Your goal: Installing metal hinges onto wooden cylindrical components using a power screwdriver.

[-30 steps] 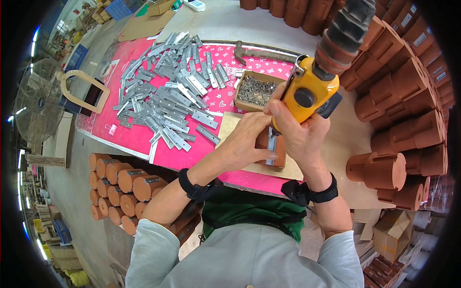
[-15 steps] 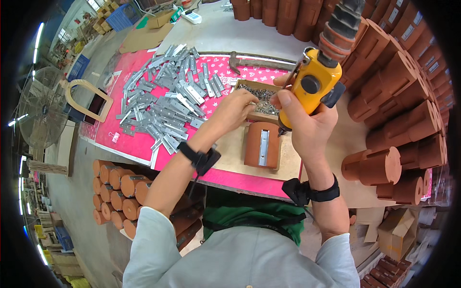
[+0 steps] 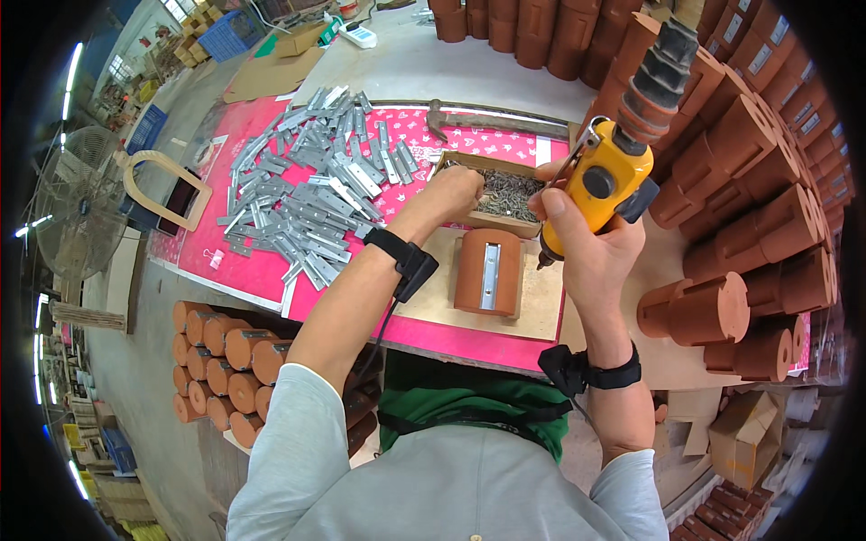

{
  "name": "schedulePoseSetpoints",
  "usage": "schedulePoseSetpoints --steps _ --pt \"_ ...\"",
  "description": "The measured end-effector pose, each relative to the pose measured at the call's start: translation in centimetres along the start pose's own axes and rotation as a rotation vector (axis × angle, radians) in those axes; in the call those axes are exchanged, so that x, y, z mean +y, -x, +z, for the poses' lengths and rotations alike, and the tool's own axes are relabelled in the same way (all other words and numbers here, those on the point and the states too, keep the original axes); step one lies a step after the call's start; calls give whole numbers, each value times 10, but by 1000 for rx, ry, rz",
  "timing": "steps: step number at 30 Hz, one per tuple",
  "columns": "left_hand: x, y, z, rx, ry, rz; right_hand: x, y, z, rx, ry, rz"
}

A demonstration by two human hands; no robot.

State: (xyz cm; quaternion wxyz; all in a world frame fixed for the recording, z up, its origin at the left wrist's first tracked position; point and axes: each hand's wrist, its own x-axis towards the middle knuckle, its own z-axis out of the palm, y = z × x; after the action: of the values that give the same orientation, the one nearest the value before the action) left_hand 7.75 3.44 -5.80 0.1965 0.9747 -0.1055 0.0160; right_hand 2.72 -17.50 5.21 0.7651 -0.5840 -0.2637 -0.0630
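My left hand (image 3: 456, 192) is over the left part of a shallow cardboard box (image 3: 502, 222) of small metal screws (image 3: 511, 193). Its fingers are curled closed, and the fingertips are too hidden to show what they pinch. Raised just right of the box, my right hand (image 3: 591, 239) grips a yellow power screwdriver (image 3: 603, 173), its dark tip pointing down and left. Below the box, a reddish-brown cylinder (image 3: 469, 277) lies on a wooden board (image 3: 433, 302). A silver metal plate (image 3: 490, 278) sits lengthwise on top of the cylinder, beneath and between my hands.
Many loose silver plates (image 3: 316, 209) are heaped on the pink table cover at left. A hammer (image 3: 487, 121) lies behind the box. Brown cylinders (image 3: 695, 308) stand and lie stacked along the right; more (image 3: 248, 352) are piled low at left. A fan (image 3: 81, 203) stands far left.
My left hand has shifted slightly, its fingers now curled lower at the box's left part. My right hand and the power screwdriver have moved a little right and down.
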Motion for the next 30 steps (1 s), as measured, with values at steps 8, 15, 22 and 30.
schedulePoseSetpoints --steps 8,15,22,30 --pt "1 -7 0 -77 -198 -103 -4 3 -1 -19 -62 81" --pt "-8 0 12 180 -80 -100 -5 4 0 -12 -53 73" --pt "-2 15 -10 226 152 30 -6 3 1 -6 -43 70" --pt "22 58 -37 313 501 -103 -7 0 2 -5 47 19"
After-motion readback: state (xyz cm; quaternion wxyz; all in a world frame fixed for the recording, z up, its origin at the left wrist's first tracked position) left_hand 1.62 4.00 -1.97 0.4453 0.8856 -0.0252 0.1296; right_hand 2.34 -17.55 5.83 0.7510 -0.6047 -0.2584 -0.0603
